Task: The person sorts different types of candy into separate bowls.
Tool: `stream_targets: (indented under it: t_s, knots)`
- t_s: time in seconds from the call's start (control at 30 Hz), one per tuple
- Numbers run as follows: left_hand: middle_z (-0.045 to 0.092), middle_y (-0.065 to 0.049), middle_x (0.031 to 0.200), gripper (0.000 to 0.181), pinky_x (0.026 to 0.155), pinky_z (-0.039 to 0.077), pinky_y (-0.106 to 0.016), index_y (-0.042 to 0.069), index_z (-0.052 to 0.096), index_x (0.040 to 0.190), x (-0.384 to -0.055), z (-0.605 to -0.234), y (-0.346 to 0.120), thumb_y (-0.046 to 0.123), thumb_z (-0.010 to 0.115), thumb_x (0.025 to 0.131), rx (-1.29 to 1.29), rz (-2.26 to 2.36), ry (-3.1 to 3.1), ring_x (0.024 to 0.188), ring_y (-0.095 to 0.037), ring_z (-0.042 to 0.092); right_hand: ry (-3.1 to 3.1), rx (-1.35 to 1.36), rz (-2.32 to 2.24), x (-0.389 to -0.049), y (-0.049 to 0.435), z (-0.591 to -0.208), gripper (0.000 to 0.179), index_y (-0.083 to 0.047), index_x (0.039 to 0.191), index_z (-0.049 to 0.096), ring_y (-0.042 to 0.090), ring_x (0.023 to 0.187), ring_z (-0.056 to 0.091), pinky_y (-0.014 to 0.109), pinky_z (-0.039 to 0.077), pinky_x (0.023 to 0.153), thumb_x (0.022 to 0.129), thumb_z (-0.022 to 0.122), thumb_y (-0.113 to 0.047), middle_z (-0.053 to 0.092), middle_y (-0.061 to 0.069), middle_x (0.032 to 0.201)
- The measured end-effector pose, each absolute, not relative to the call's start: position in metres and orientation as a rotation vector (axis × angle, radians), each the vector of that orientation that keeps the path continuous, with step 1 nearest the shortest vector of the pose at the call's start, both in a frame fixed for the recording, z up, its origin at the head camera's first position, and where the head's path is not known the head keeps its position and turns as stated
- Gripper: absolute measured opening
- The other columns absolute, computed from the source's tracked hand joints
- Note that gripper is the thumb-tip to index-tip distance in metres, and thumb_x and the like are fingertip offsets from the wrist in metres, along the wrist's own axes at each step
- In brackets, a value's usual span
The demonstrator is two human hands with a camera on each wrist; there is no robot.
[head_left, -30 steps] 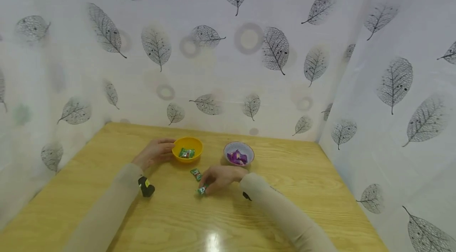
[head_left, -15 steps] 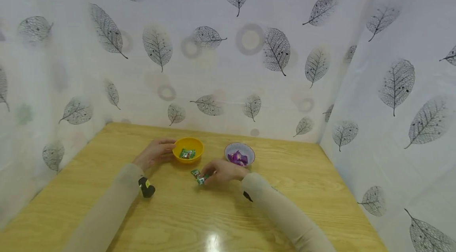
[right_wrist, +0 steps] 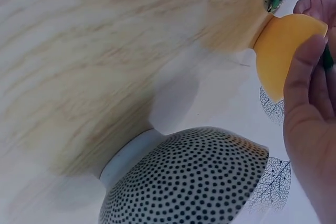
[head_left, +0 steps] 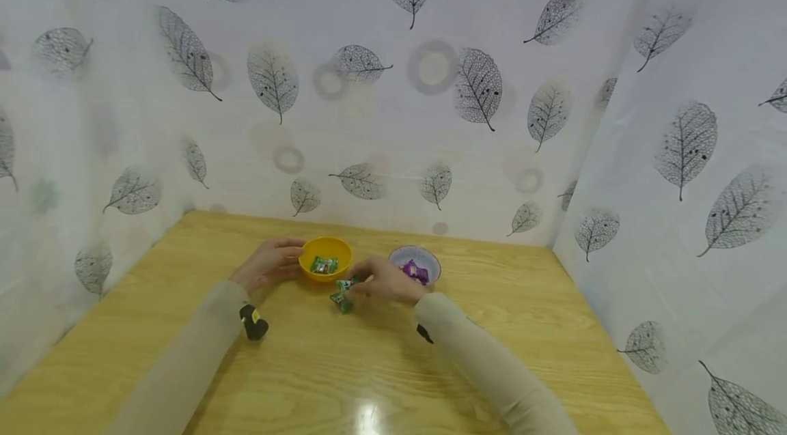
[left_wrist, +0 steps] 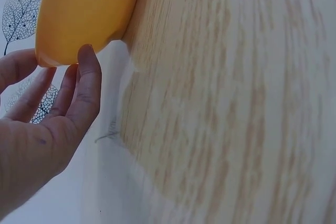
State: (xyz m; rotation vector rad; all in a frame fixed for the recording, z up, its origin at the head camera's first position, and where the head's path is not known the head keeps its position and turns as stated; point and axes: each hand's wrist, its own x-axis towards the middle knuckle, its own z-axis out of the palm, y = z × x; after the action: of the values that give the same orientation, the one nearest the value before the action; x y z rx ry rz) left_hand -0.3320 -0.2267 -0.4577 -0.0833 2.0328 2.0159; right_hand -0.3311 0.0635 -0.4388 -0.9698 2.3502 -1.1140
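My right hand (head_left: pixel 390 281) pinches a green-wrapped candy (head_left: pixel 346 284) between thumb and fingers, close to the near right side of the yellow bowl (head_left: pixel 337 248). In the right wrist view, only a bit of that candy (right_wrist: pixel 328 56) peeks out past the fingers. Another green-wrapped candy (head_left: pixel 341 303) lies on the table just below the hand. Inside the yellow bowl rests green-wrapped candy (head_left: pixel 324 265). Relaxed fingers of my left hand (head_left: pixel 266 267) touch the bowl's left side; the left wrist view has their tips at its rim and outer wall (left_wrist: pixel 86 14).
A pale bowl (head_left: pixel 398 255) with purple-wrapped candies (head_left: pixel 417 273) stands right of the yellow one, partly behind my right hand; its outside is dotted (right_wrist: pixel 194 177). Leaf-printed curtains (head_left: pixel 381 114) border the wooden table (head_left: pixel 295 373) at the back and sides.
My right hand has carried its green-wrapped candy up from the table, past the other loose candy, toward the yellow bowl. The left hand has stayed at the bowl's side.
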Motion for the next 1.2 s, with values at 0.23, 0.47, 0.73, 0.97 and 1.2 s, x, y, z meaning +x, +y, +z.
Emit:
stream_targets:
  t_s: [0.23, 0.47, 0.73, 0.97, 1.2]
  knots:
    - [0.047, -0.023, 0.146, 0.050, 0.101, 0.050, -0.040, 0.000, 0.042, 0.145, -0.329, -0.458, -0.227, 0.020, 0.055, 0.101, -0.065, 1.996, 2.066, 0.109, -0.020, 0.064, 2.475, -0.866, -1.226, -0.333, 0.059, -0.435, 0.018, -0.017, 0.109, 0.071, 0.014, 0.090, 0.064, 0.031, 0.058, 0.073, 0.093, 0.068, -0.025, 0.070, -0.004, 0.099]
    - [0.047, -0.023, 0.145, 0.049, 0.095, 0.054, -0.036, 0.000, 0.043, 0.144, -0.330, -0.459, -0.227, 0.019, 0.055, 0.101, -0.092, 1.978, 2.077, 0.103, -0.017, 0.065, 2.655, -0.802, -1.198, -0.337, 0.045, -0.433, 0.025, -0.018, 0.110, 0.073, 0.008, 0.089, 0.061, 0.026, 0.053, 0.079, 0.090, 0.071, -0.033, 0.071, -0.006, 0.100]
    - [0.046, -0.023, 0.146, 0.050, 0.096, 0.054, -0.036, 0.000, 0.042, 0.145, -0.331, -0.458, -0.228, 0.021, 0.055, 0.101, -0.085, 1.967, 2.092, 0.103, -0.016, 0.065, 2.770, -0.802, -1.135, -0.344, 0.026, -0.435, 0.023, -0.012, 0.108, 0.074, 0.008, 0.083, 0.061, 0.022, 0.053, 0.074, 0.089, 0.072, -0.025, 0.073, 0.001, 0.100]
    - [0.045, -0.023, 0.146, 0.051, 0.097, 0.053, -0.036, 0.000, 0.042, 0.145, -0.331, -0.458, -0.227, 0.021, 0.056, 0.100, -0.074, 1.956, 2.096, 0.104, -0.016, 0.065, 2.744, -0.748, -1.132, -0.340, 0.016, -0.431, 0.027, -0.014, 0.111, 0.073, 0.009, 0.084, 0.060, 0.021, 0.052, 0.071, 0.090, 0.071, -0.030, 0.071, -0.002, 0.098]
    - [0.046, -0.024, 0.145, 0.051, 0.097, 0.053, -0.037, 0.000, 0.041, 0.146, -0.331, -0.457, -0.229, 0.021, 0.055, 0.101, -0.058, 1.955, 2.105, 0.103, -0.016, 0.065, 2.746, -0.757, -1.147, -0.341, 0.013, -0.428, 0.032, -0.013, 0.118, 0.070, 0.010, 0.088, 0.060, 0.020, 0.052, 0.072, 0.092, 0.069, -0.032, 0.070, -0.001, 0.101]
